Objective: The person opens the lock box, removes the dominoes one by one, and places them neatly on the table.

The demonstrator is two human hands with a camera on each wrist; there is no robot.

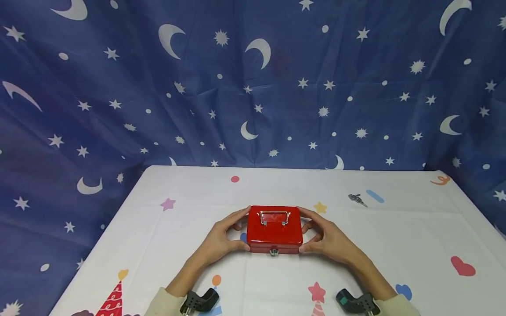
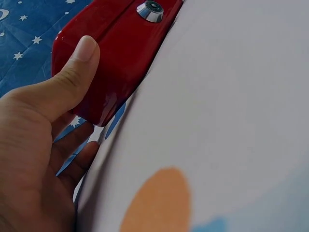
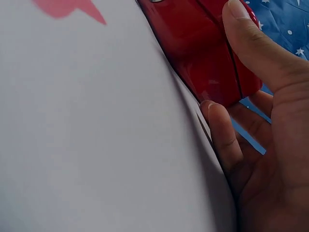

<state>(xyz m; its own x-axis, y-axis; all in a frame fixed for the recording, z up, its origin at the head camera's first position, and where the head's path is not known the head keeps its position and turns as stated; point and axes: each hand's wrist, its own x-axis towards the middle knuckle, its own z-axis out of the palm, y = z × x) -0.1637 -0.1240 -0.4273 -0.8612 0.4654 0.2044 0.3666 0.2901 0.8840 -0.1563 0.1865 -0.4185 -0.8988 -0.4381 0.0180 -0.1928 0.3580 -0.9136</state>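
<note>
we clamp the red box (image 1: pixel 274 235) between our left hand (image 1: pixel 223 239) and right hand (image 1: pixel 329 238), thumbs at its near corners and fingertips at the far ones, presumably to keep it square and steady, lock (image 1: pixel 274 252) facing us, keys (image 1: pixel 357 199) lying beyond the right grip.

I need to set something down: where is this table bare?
Prints aside, the white tabletop is bare left of the left hand, behind the red box, and right of the right hand, nearer than the keys. Crowded: mid-table, where both hands hold the box.
</note>
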